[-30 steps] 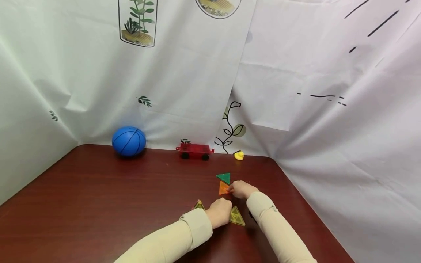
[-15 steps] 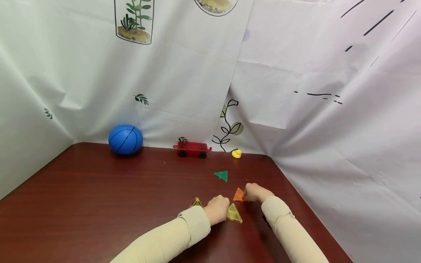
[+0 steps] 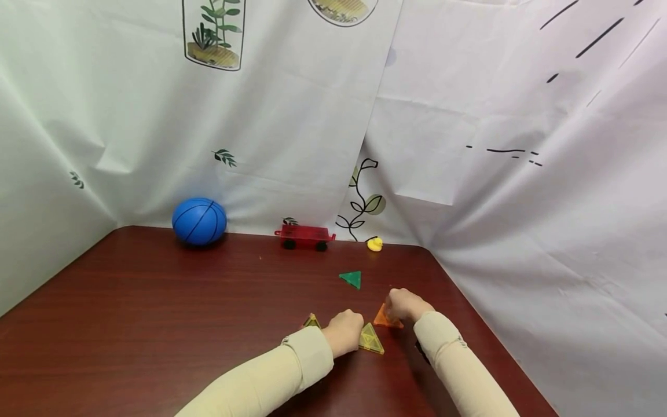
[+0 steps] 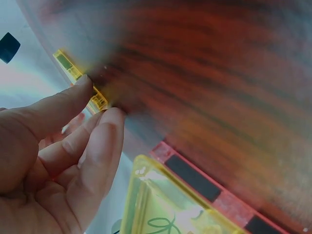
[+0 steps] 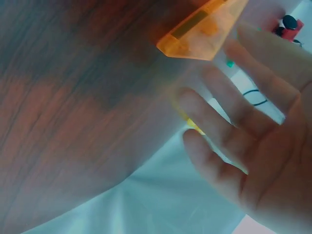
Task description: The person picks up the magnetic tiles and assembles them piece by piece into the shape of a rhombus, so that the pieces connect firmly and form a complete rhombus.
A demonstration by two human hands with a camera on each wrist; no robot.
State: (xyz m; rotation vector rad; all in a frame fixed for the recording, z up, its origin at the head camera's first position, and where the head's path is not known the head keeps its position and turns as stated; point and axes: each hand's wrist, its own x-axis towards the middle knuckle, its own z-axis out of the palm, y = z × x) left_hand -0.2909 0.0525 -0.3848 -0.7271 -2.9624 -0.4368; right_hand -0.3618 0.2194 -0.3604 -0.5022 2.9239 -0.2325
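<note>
My left hand pinches the edge of a translucent yellow triangular magnetic tile on the dark red wooden table. In the left wrist view the thumb and fingertips meet at that yellow tile. To the right and slightly farther off, my right hand holds an orange triangular magnetic tile, its fingers partly covering it. The right wrist view has the orange tile at the fingertips. Left of the left hand, a second yellow triangular tile is half hidden; a red-edged tile lies against it.
A green triangular tile lies beyond both hands. Along the back edge stand a blue ball, a red wheeled toy wagon and a small yellow duck. A white printed cloth hangs behind the table.
My right hand has drawn the orange tile away from the green one, rightward and nearer, and the tile has turned. My left hand has stayed by the yellow tile.
</note>
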